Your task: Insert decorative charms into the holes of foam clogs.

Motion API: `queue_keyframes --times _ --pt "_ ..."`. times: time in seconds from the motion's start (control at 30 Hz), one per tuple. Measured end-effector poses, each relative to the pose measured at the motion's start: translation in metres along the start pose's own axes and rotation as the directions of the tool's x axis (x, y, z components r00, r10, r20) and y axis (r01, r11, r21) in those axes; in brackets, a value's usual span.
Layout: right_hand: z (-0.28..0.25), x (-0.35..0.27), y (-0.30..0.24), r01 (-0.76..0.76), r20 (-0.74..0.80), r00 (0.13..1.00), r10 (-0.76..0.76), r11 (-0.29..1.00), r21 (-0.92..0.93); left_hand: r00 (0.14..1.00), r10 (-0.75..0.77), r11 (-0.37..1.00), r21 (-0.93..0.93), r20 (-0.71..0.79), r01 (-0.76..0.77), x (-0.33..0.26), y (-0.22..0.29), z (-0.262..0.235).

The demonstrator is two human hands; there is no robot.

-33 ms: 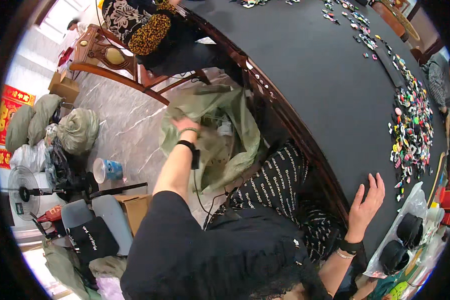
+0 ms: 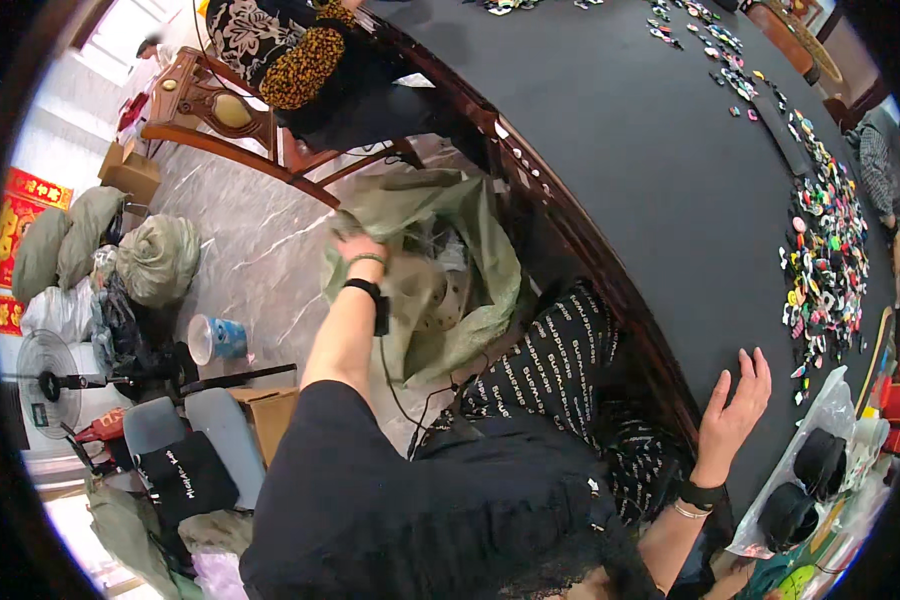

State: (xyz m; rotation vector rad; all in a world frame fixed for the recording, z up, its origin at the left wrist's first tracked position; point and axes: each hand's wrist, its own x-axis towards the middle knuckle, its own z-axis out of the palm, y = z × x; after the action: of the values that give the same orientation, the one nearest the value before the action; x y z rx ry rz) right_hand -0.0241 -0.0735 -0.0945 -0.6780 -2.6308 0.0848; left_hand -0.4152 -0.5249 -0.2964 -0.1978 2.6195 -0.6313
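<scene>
Lying on the floor: sack [image 2: 492, 305], green, one, left of the table [image 2: 590, 130]; mouth longer front to back, opening to the right of the left hand [image 2: 360, 246]. Left hand, nearer, at the rim; blurred, cannot tell its grip. Right hand [image 2: 736, 408], well apart rightward, empty, fingers loosely spread. Hands, two; table, one; small colourful pieces [image 2: 828, 265], many, uncountable.

The middle of the dark surface [image 2: 610, 150] lies open — a hand could pass freely ahead of the right fingers [image 2: 762, 375]. A heap of small colourful pieces [image 2: 828, 260] blocks its right side; a clear bag [image 2: 836, 398] crowds nearby. A raised wooden edge [image 2: 576, 230] separates it from the green sack [image 2: 490, 305] — beyond which stands a chair [image 2: 260, 130].
</scene>
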Motion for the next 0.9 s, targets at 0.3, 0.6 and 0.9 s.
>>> queue_keyframes --times 0.3,0.6,0.9 --pt "0.003 0.001 0.005 0.005 0.009 1.0 -0.005 1.0 -0.019 0.989 -0.141 0.959 0.254 0.037 0.127 -0.004 -0.101 -0.027" --pt "0.002 0.002 0.002 0.023 0.007 1.0 -0.023 0.999 -0.029 0.77 0.614 0.787 0.064 -0.174 -0.614 -0.11 0.049 -0.037" --pt "0.001 0.001 0.0 0.018 0.02 1.0 -0.018 0.999 -0.046 0.463 0.869 0.402 -0.799 0.178 -0.448 -0.041 0.076 0.086"
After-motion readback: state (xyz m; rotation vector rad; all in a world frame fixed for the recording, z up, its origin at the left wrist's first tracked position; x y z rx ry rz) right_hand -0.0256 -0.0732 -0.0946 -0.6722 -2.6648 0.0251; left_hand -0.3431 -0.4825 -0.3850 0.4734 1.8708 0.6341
